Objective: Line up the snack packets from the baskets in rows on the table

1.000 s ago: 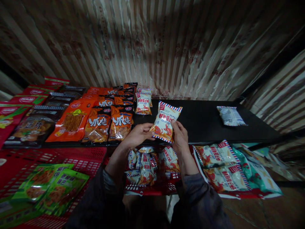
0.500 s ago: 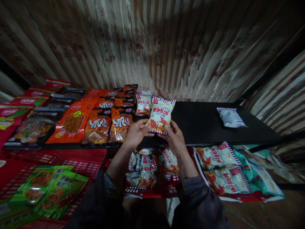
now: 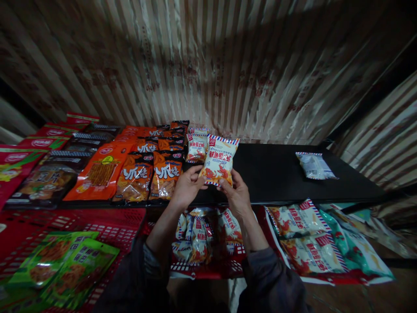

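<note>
Between my two hands is a white snack bag [image 3: 221,158] with red lettering and a striped border, tilted upright just over the front of the black shelf [image 3: 267,169]. My left hand [image 3: 188,187] pinches its lower left corner. At the lower right edge, my right hand [image 3: 236,191] grips it with the thumb on the front. Behind it to the left stand matching white bags [image 3: 196,148], partly hidden. Orange and black snack bags [image 3: 167,174] stand in rows left of my left hand.
Further left lie an orange bag [image 3: 102,167], dark bags [image 3: 42,182] and red bags [image 3: 16,163]. A lone white bag [image 3: 314,166] lies on the shelf at right. Below are red baskets [image 3: 130,217] with green packets [image 3: 81,265], more white bags [image 3: 200,239] and teal bags [image 3: 358,248].
The view has tipped slightly, so the shelf and baskets sit a little lower in it. Both hands still hold the same white bag, nearly unmoved over the shelf.
</note>
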A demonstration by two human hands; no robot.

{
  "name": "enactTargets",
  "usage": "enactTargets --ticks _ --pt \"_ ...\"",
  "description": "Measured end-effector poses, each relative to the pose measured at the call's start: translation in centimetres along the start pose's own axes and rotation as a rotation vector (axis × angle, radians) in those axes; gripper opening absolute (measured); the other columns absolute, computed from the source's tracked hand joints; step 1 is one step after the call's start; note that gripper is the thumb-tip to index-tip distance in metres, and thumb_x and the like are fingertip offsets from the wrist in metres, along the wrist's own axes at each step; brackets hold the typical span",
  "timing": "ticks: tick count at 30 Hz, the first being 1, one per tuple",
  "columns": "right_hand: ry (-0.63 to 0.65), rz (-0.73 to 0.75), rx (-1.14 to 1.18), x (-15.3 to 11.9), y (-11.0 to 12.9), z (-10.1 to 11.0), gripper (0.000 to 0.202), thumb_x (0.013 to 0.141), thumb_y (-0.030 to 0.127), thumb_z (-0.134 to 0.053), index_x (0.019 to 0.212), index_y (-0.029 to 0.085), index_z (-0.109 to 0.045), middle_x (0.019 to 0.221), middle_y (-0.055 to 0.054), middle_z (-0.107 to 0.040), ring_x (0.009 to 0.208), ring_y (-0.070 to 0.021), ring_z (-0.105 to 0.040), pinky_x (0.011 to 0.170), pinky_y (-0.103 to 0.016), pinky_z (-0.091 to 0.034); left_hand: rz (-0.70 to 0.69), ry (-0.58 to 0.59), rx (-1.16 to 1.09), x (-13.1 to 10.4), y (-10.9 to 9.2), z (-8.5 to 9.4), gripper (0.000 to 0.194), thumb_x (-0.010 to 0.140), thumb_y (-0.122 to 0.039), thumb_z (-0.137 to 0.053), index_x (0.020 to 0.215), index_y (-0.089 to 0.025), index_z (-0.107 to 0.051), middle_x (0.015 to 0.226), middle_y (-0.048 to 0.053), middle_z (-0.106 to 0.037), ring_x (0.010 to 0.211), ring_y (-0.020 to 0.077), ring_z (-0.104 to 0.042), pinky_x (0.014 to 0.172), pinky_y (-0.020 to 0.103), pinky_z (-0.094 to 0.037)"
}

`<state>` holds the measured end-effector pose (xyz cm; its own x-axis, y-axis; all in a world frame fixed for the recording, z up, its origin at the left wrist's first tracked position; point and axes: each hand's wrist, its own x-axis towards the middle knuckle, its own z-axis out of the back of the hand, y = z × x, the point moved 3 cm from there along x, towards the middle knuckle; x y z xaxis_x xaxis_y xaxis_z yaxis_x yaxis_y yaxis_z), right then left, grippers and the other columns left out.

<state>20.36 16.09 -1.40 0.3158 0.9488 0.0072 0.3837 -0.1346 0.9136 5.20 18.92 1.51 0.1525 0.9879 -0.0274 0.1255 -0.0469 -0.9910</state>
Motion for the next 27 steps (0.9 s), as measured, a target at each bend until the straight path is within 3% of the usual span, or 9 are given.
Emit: enactTargets --ticks 3,7,12,17,21,27 --pt "-0.026 0.042 -0.025 -0.2 0.0 -0.2 0.061 0.061 0.034 -0.081 0.118 0.025 -0.062 0.102 -0.001 -0.072 0.085 -0.0177 -0.065 0.064 -0.027 -0.057 -0.064 -0.025 0.045 -0.1 -0.3 -0.1 0.054 0.074 -0.022 -0.069 0.125 -0.018 -0.054 0.084 0.003 -0.072 0.077 0.0167 -0.068 0.067 0.029 -0.058" --pt "-0.052 0.105 -0.089 -0.5 0.5 -0.5 0.061 0.063 0.036 -0.079 0.121 0.025 -0.061 0.105 -0.002 -0.071 0.087 -0.0186 -0.064 0.065 -0.029 -0.057 -0.188 -0.047 0.161 -0.3 -0.4 -0.4 0.065 0.077 -0.023 -0.065 0.138 -0.025 -0.044 0.107 0.006 -0.068 0.084 0.0161 -0.066 0.070 0.027 -0.055" --pt "-0.054 0.299 -0.338 -1.0 1.3 -0.7 0.051 0.074 0.034 -0.069 0.123 0.022 -0.060 0.107 -0.004 -0.069 0.089 -0.0191 -0.064 0.077 -0.033 -0.055 -0.372 -0.098 0.348 -0.6 -0.6 -0.3 0.057 0.077 -0.021 -0.065 0.132 -0.029 -0.054 0.133 0.007 -0.053 0.115 0.0216 -0.056 0.086 0.031 -0.052" --pt "-0.104 0.735 -0.764 -2.6 2.5 -1.5 0.043 0.079 0.021 -0.056 0.122 0.021 -0.062 0.098 -0.007 -0.059 0.089 -0.0195 -0.059 0.081 -0.036 -0.053 -0.289 0.019 0.042 -0.8 -0.8 -0.7 0.044 0.081 -0.039 -0.067 0.121 -0.021 -0.062 0.133 0.010 -0.053 0.123 0.0247 -0.052 0.101 0.035 -0.044" --pt "-0.088 1.001 -0.944 -4.1 2.7 -2.5 0.050 0.078 0.015 -0.056 0.126 0.025 -0.059 0.113 -0.010 -0.051 0.107 -0.0248 -0.054 0.089 -0.042 -0.051 -0.187 0.160 -0.250 -1.4 -1.1 -1.7 0.043 0.081 -0.048 -0.066 0.112 -0.018 -0.066 0.117 0.008 -0.066 0.116 0.0245 -0.057 0.104 0.036 -0.040" --pt "-0.017 1.120 -1.117 -5.1 1.3 -3.6 0.060 0.079 0.010 -0.049 0.136 0.026 -0.046 0.141 -0.013 -0.037 0.133 -0.0323 -0.036 0.104 -0.056 -0.040 -0.134 0.096 -0.457 -1.6 -1.3 -1.9 0.050 0.073 -0.039 -0.077 0.115 -0.018 -0.060 0.115 0.007 -0.069 0.113 0.0225 -0.060 0.103 0.034 -0.041"
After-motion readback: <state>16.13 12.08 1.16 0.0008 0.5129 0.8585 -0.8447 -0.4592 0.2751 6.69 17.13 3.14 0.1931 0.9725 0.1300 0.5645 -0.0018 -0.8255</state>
